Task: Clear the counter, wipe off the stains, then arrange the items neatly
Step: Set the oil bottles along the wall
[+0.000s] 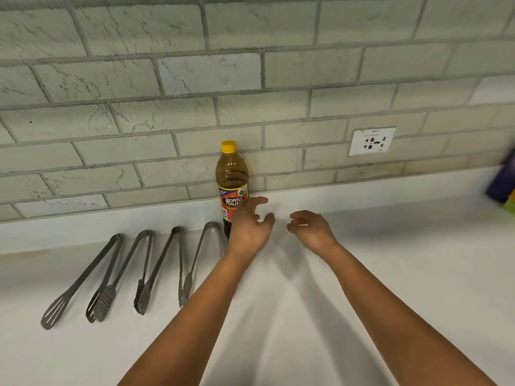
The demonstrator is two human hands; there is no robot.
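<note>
Leftmost on the white counter [390, 274] lie four pairs of metal tongs in a slanted row, hinged ends toward the wall and flat slotted tips toward the person: the first tongs [83, 280], the second tongs [122, 274], the third tongs [158, 268] and the fourth tongs [199, 254], each just beside the next and not touching it. Just right of the fourth pair stands the bottle [232, 174], upright against the counter's low white back edge. It is clear plastic with a yellow cap, holds a dark brown liquid that thins to amber near the shoulder, and wears a red, black and yellow label. The left hand [249, 227] reaches in front of the bottle's lower part, hiding some of the label, its fingers spread loosely and holding nothing; contact with the bottle cannot be judged. The right hand [309, 227] hovers near it, fingers slackly curled, empty. Behind runs a grey brick-pattern tiled wall [167, 79] with a white socket plate [372, 141]. At the far right edge sits a blurred purple and green object [503, 185].
</note>
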